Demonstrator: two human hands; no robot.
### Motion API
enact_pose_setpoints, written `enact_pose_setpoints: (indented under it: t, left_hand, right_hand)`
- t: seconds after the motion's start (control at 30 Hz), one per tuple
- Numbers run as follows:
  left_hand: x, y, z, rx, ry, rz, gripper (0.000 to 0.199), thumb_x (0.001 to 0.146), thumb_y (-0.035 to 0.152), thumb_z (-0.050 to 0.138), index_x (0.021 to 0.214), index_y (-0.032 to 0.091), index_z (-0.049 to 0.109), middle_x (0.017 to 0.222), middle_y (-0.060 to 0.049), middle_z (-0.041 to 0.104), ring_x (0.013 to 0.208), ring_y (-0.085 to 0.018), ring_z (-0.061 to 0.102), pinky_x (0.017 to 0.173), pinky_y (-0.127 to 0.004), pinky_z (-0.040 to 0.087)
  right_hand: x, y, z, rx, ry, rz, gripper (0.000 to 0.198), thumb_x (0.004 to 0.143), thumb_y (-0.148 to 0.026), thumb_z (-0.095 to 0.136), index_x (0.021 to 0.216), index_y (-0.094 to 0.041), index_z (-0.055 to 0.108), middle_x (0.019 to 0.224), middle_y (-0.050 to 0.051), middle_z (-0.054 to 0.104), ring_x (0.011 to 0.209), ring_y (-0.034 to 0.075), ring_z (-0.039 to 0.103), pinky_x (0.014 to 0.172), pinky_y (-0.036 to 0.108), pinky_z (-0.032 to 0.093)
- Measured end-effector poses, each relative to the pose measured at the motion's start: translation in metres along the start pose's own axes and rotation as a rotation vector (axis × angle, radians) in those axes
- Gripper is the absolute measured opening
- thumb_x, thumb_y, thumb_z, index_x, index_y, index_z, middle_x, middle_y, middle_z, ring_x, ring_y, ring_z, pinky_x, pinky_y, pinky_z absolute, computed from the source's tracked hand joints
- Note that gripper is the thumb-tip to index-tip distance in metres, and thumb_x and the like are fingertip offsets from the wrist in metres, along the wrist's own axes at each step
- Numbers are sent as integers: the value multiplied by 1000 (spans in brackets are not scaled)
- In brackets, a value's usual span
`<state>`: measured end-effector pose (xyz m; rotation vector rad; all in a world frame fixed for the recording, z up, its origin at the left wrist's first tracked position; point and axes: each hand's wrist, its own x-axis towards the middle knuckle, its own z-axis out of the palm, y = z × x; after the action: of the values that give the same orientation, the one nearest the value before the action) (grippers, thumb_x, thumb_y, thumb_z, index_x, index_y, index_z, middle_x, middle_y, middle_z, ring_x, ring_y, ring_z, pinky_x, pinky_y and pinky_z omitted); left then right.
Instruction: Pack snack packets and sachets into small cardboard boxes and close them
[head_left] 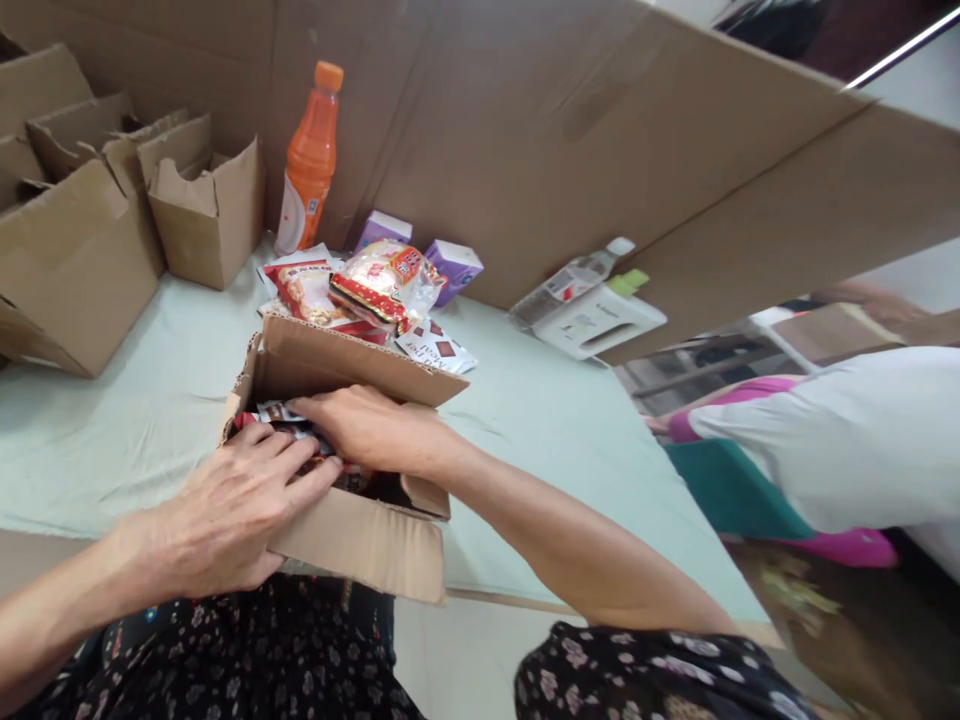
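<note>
A small open cardboard box [360,545] sits at the table's near edge, its flaps standing out. Inside it lie snack packets [274,412], dark, red and white, largely covered by hands. My left hand [232,500] grips the near left side of the box, with its fingers over the packets inside and the thumb outside. My right hand [367,430] reaches into the box from the right, its fingertips closed at a packet; the lower fingers are hidden. Just behind the box are a red snack bag [304,290], a wrapped bread [386,280] and a white packet [439,345].
An orange drink bottle [309,165] and purple cartons [454,268] stand behind the snacks. Open cardboard boxes [82,250] crowd the left. A white jug [600,318] and a clear bottle [570,280] lean by the cardboard wall [525,130]. Another person [862,440] is at the right.
</note>
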<state>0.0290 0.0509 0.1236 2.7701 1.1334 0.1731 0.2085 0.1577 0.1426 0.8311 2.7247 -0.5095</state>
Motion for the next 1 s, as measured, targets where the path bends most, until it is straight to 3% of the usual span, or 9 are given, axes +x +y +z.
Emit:
enact_pose_setpoints:
  t: [0.17, 0.43, 0.6, 0.7, 0.83, 0.9, 1.0]
  left_hand:
    - [-1, -1, 2, -34, 14, -8, 68, 71, 25, 77, 135, 17, 54, 133, -16, 66, 122, -38, 63, 105, -52, 47]
    - [-3, 1, 6, -1, 59, 2, 77, 69, 22, 77, 141, 18, 51, 132, -15, 66, 121, -37, 62, 105, -50, 46]
    - [-1, -1, 7, 30, 75, 0, 79, 69, 22, 76, 144, 15, 50, 136, -18, 65, 119, -39, 63, 103, -53, 47]
    - [-3, 1, 8, 49, 94, -6, 82, 68, 18, 72, 146, 15, 48, 136, -18, 65, 120, -40, 63, 102, -54, 48]
    - [-10, 6, 10, 41, 137, -7, 76, 67, 14, 68, 141, 16, 50, 139, -17, 64, 125, -39, 61, 108, -55, 47]
    - [-13, 7, 11, 22, 172, -7, 75, 67, 12, 67, 140, 17, 50, 140, -16, 64, 127, -37, 60, 112, -53, 46]
    - [-13, 4, 12, -7, 209, -6, 76, 68, 9, 65, 142, 17, 50, 138, -15, 64, 126, -35, 60, 113, -52, 45]
  right_hand:
    - [15, -2, 0, -27, -76, -78, 20, 98, -15, 61, 114, -14, 72, 109, 13, 80, 99, 26, 76, 81, 32, 50]
    - [3, 4, 3, 73, -16, -51, 50, 95, -23, 68, 143, -16, 55, 124, 14, 77, 108, 27, 74, 83, 31, 50]
    - [15, 3, -2, -18, -75, -38, 30, 98, -21, 61, 128, -15, 66, 116, 15, 79, 104, 28, 75, 78, 31, 49]
    - [14, 4, -4, 20, -64, -36, 33, 102, -20, 55, 133, -14, 64, 116, 15, 79, 102, 28, 75, 77, 32, 50]
    - [-7, 0, 0, 124, 85, -20, 43, 104, -17, 50, 145, -15, 57, 132, 14, 74, 118, 26, 72, 95, 35, 53]
    - [-18, 0, 4, 132, 189, 1, 42, 102, -17, 52, 143, -16, 60, 138, 14, 71, 125, 28, 68, 104, 40, 51]
    - [-32, 5, 12, 145, 304, -1, 36, 101, -18, 54, 134, -17, 68, 134, 12, 73, 122, 28, 70, 105, 43, 53]
